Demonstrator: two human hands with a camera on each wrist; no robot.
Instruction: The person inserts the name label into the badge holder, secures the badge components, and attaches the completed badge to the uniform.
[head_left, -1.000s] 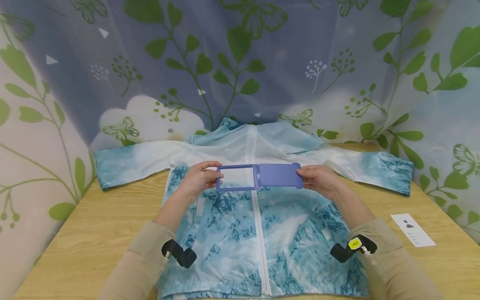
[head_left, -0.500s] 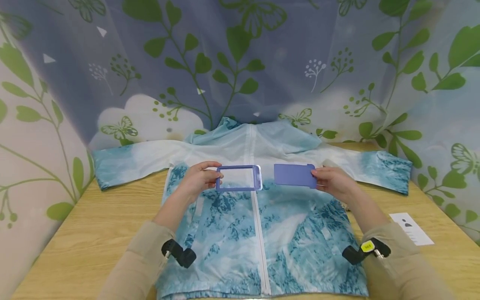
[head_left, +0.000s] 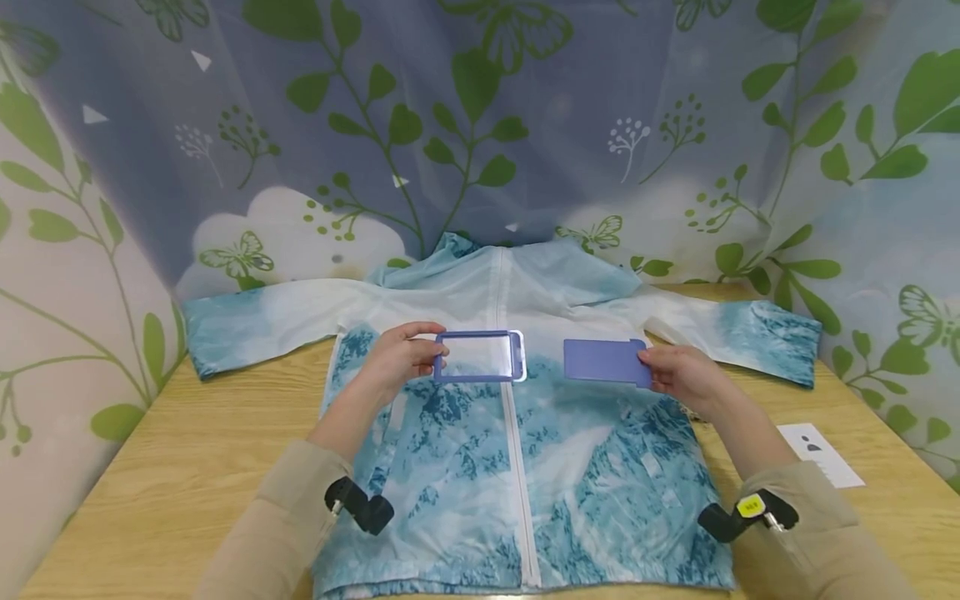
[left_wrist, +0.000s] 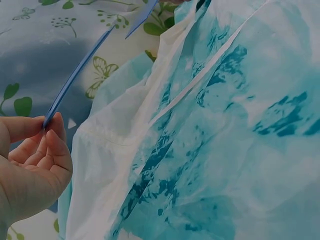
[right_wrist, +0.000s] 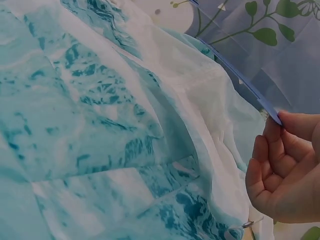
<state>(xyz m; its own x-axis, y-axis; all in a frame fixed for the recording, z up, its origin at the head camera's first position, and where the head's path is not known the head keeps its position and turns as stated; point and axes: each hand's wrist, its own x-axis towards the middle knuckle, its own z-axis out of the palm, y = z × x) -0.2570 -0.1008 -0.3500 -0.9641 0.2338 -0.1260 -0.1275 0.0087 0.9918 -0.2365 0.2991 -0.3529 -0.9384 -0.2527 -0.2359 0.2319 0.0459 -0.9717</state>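
My left hand [head_left: 401,357] pinches the left end of a purple-blue card holder frame [head_left: 480,358] with a clear window. A rounded clear edge shows at its right end. To the right, my right hand [head_left: 686,377] pinches a flat purple-blue cover panel [head_left: 603,361] by its stepped end. Frame and panel are apart, both held above a jacket. In the left wrist view, the frame [left_wrist: 75,77] appears edge-on between thumb and fingers. Seen from the right wrist, the panel [right_wrist: 245,82] is a thin slanted strip gripped between thumb and forefinger.
A blue and white zip jacket [head_left: 600,475] lies spread on the wooden table [head_left: 195,467], sleeves out to both sides. A white card [head_left: 825,457] with a person symbol lies at the right, partly behind my right forearm. A leaf-patterned curtain [head_left: 420,100] hangs behind.
My right hand has pulled the cover panel off the frame and moved right and slightly down with it. My left hand has kept the frame nearly in place.
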